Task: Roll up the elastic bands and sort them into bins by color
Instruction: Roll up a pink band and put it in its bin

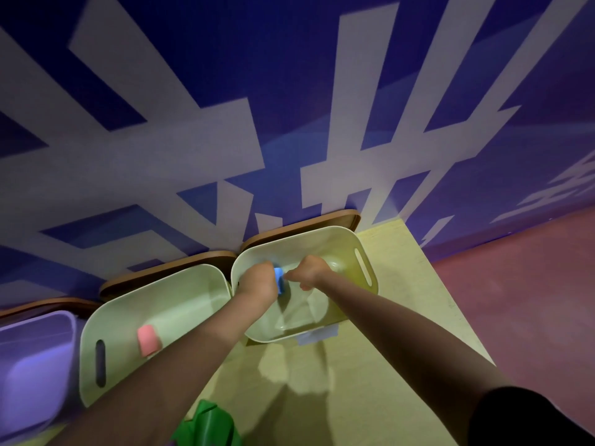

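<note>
Both my hands reach over the right-hand pale bin (365,252), which is otherwise bare inside. My left hand (257,280) is closed around a rolled blue elastic band (279,281). My right hand (309,272) is closed too, its fingertips touching the roll's right side. A rolled pink band (148,339) lies inside the middle pale bin (93,358). A loose green band (207,426) lies at the table's near edge, under my left forearm.
A lilac bin (35,365) stands at the far left. Wooden lids (167,272) lean behind the bins against the blue-and-white patterned wall. The yellow table (402,317) ends on the right, with pinkish floor (531,300) beyond.
</note>
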`<action>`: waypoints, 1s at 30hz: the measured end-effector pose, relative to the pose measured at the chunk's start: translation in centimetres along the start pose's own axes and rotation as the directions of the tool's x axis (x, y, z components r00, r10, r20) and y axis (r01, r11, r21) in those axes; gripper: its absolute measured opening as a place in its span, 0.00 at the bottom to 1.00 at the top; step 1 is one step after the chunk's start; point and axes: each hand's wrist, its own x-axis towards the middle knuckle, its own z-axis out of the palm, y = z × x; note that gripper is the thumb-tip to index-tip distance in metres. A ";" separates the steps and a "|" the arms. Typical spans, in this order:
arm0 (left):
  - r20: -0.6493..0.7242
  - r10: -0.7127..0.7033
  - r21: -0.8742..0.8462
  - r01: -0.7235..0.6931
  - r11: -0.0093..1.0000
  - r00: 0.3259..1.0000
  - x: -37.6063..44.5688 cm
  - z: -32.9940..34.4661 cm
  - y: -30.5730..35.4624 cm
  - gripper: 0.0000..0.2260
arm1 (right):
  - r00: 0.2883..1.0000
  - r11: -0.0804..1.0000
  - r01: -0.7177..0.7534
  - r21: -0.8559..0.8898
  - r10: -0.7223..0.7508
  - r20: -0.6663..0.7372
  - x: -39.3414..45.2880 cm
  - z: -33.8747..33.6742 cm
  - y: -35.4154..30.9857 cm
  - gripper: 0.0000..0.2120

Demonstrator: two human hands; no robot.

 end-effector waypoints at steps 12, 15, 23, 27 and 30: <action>-0.086 -0.006 -0.454 -0.034 0.890 0.996 -2.6 -4.8 -1.0 0.08 | 0.999 0.999 -0.001 0.054 0.003 -0.034 -2.2 -0.5 0.2 0.12; -0.116 -0.026 -0.555 -0.043 0.831 0.993 -3.2 -5.4 -1.6 0.07 | 0.999 0.996 0.003 0.084 0.001 -0.038 -2.7 -0.4 -0.2 0.10; -0.239 -0.073 -0.688 -0.115 0.717 0.968 -6.7 -6.9 -3.2 0.05 | 0.985 0.983 0.091 0.160 -0.066 -0.156 -5.2 -0.6 -1.0 0.14; -0.291 -0.071 -0.732 -0.174 0.659 0.954 -9.7 -8.5 -5.3 0.05 | 0.930 0.858 0.267 0.438 -0.111 -0.350 -8.9 -0.1 -2.0 0.13; -0.319 -0.081 -0.754 -0.201 0.625 0.944 -12.5 -9.4 -7.5 0.06 | 0.883 0.745 0.397 0.536 -0.150 -0.446 -12.7 1.8 -3.5 0.10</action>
